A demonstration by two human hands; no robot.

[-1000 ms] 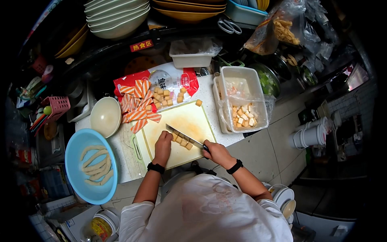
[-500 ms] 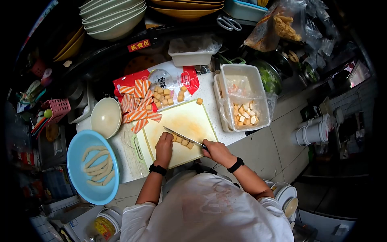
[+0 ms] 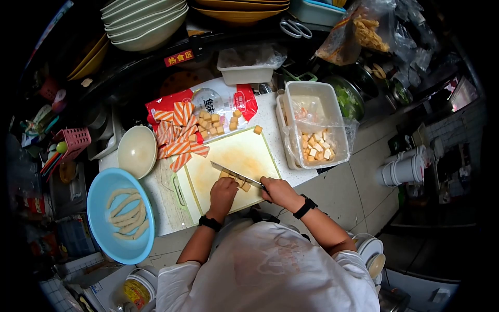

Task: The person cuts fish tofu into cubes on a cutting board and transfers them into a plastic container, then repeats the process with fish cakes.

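My right hand (image 3: 281,193) is closed round the handle of a kitchen knife (image 3: 234,173). Its blade points up and left across the cutting board (image 3: 254,151), over a row of tan tofu-like cubes (image 3: 245,185). Curled against the near side of that row, the fingers of my left hand (image 3: 223,194) press on the cubes and partly hide them. One more tofu-like cube (image 3: 258,129) sits at the board's far edge. Orange-and-white striped pieces (image 3: 176,135) and more cubes lie on a red and white bag (image 3: 218,93) beyond the board.
To the right stands a clear plastic tub (image 3: 318,112) with cut cubes inside. On the left are a cream bowl (image 3: 136,151) and a blue basin (image 3: 99,229) with long pale strips. Stacked bowls (image 3: 148,26) and scissors (image 3: 296,28) rest on the shelf behind.
My left hand has moved a little right and toward me along the row, covering more of the cubes. The knife and my right hand stay nearly in place.
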